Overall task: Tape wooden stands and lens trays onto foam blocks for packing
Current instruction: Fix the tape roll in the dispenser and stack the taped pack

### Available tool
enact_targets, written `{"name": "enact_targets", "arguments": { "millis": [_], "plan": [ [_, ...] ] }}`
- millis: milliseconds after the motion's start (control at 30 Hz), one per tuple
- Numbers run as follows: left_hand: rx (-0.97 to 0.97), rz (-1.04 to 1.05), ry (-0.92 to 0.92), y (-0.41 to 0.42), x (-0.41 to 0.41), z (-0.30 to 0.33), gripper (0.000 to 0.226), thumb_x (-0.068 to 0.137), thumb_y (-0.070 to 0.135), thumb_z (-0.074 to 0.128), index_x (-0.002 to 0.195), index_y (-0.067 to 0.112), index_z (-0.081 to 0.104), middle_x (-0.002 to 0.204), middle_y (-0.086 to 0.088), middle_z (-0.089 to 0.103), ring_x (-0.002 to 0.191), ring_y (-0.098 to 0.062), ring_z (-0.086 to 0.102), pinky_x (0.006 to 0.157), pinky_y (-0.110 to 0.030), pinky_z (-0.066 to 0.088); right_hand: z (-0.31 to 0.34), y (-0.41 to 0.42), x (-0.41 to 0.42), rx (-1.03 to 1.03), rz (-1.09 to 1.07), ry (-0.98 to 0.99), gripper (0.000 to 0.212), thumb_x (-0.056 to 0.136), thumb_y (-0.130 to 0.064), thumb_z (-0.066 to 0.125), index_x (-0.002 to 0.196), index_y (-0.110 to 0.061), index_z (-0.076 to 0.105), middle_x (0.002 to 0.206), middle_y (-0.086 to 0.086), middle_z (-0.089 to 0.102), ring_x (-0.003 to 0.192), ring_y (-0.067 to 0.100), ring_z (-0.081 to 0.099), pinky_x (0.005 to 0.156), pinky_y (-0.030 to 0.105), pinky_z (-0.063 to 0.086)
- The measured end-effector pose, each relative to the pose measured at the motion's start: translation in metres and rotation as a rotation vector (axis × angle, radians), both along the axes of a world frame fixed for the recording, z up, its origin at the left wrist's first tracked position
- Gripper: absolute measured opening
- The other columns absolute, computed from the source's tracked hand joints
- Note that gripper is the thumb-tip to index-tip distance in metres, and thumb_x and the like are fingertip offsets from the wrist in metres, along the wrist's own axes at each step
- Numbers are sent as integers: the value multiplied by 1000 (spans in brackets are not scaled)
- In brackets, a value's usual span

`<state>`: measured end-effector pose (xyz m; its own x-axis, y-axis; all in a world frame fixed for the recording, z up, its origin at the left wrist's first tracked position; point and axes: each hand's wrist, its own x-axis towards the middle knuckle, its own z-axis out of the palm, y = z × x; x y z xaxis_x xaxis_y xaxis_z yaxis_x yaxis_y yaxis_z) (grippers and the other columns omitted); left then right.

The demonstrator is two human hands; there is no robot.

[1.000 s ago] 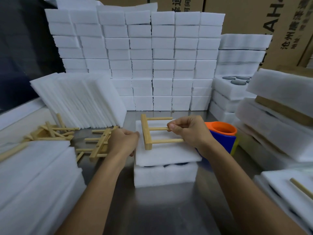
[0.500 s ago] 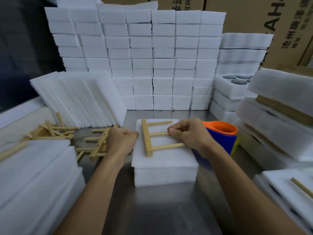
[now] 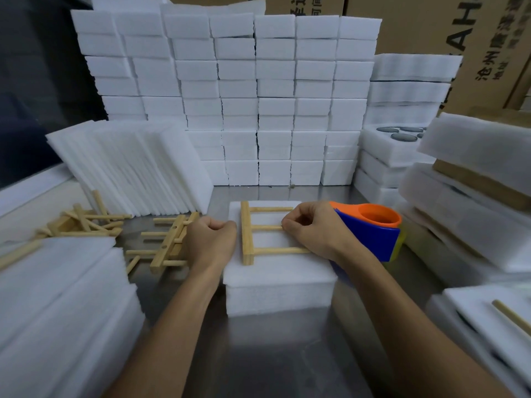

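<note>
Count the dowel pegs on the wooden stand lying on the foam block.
3, all running rightward from the stand's bar: far peg, middle peg pinched by the right hand, near peg passing under that hand. None seems hidden.

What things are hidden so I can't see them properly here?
Head view only:
- Blue and orange tape dispenser: its near end sits behind the right hand.
- Left hand: fingers curl under, hiding any contents.
- Brown cardboard boxes: lettering cut off by the top edge.

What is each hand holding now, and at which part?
The right hand pinches the wooden stand at its middle dowel's free end. The left hand is curled at the foam block edge; any hold is hidden.
</note>
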<state>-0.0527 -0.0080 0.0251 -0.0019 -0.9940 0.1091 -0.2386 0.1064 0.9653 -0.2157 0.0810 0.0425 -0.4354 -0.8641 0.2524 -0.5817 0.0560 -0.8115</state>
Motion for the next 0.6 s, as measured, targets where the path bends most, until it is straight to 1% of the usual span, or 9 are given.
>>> {"name": "enact_targets", "arguments": {
  "millis": [100, 200, 267, 300, 367, 433, 500, 533, 600],
  "plan": [
    [-19, 12, 1, 0, 0, -2, 9, 80, 10, 62, 72, 10, 59, 67, 1, 59, 61, -13, 53, 52, -24, 38, -2, -2, 1, -13, -11, 17, 15, 88, -15, 64, 75, -18, 70, 67, -4, 69, 54, -4, 55, 49, 10, 43],
    [-127, 1, -9, -1, 1, -4, 6, 83, 12, 63, 84, 17, 65, 75, 5, 61, 69, -11, 56, 57, -25, 39, -5, -3, 4, -38, -28, 16, 17, 89, -13, 62, 75, -19, 68, 67, -9, 67, 55, -6, 55, 49, 8, 40],
    [-213, -68, 23, -2, 1, -4, 11, 89, 18, 63, 95, 26, 67, 86, 9, 59, 75, -6, 56, 62, -24, 41, -6, -3, 6, -54, -33, 32, 16, 90, -12, 62, 77, -19, 69, 70, -9, 67, 59, -7, 56, 51, 7, 41],
    [-232, -116, 34, -3, 1, -4, 12, 91, 23, 62, 99, 30, 68, 94, 12, 58, 79, -4, 56, 65, -21, 41, -6, -3, 6, -63, -32, 40, 16, 90, -12, 62, 78, -19, 69, 71, -9, 68, 60, -7, 56, 52, 7, 41],
    [-243, -217, 27, -5, 1, -5, 13, 92, 31, 63, 101, 37, 69, 104, 15, 56, 87, -2, 56, 70, -15, 41, -6, -3, 7, -76, -28, 49, 16, 90, -12, 63, 78, -19, 69, 72, -9, 68, 62, -7, 56, 54, 7, 42],
    [-258, -290, 15, -5, 2, -6, 16, 91, 29, 66, 105, 37, 71, 108, 16, 56, 98, -5, 56, 83, -16, 43, -6, -4, 8, -73, -22, 60, 16, 91, -13, 63, 78, -19, 70, 71, -9, 68, 61, -6, 56, 54, 7, 42],
    [-271, -334, 7, -6, 2, -5, 20, 90, 25, 69, 107, 34, 72, 116, 14, 57, 112, -8, 53, 98, -22, 40, -7, -4, 8, -66, -19, 57, 15, 90, -15, 64, 78, -18, 71, 68, -9, 67, 58, -4, 54, 52, 8, 41],
    [-263, -357, 5, -5, 2, -5, 20, 89, 24, 70, 107, 33, 72, 122, 12, 57, 118, -8, 52, 99, -23, 37, -7, -5, 8, -61, -20, 47, 14, 90, -16, 65, 78, -18, 72, 66, -10, 66, 56, -4, 53, 51, 8, 41],
    [-224, -409, 2, -5, 3, -4, 23, 87, 25, 72, 109, 33, 73, 133, 12, 53, 127, -7, 47, 97, -21, 33, -8, -5, 7, -50, -18, 25, 15, 89, -19, 66, 76, -19, 73, 61, -12, 64, 54, -4, 53, 49, 9, 40]
  ]
}}
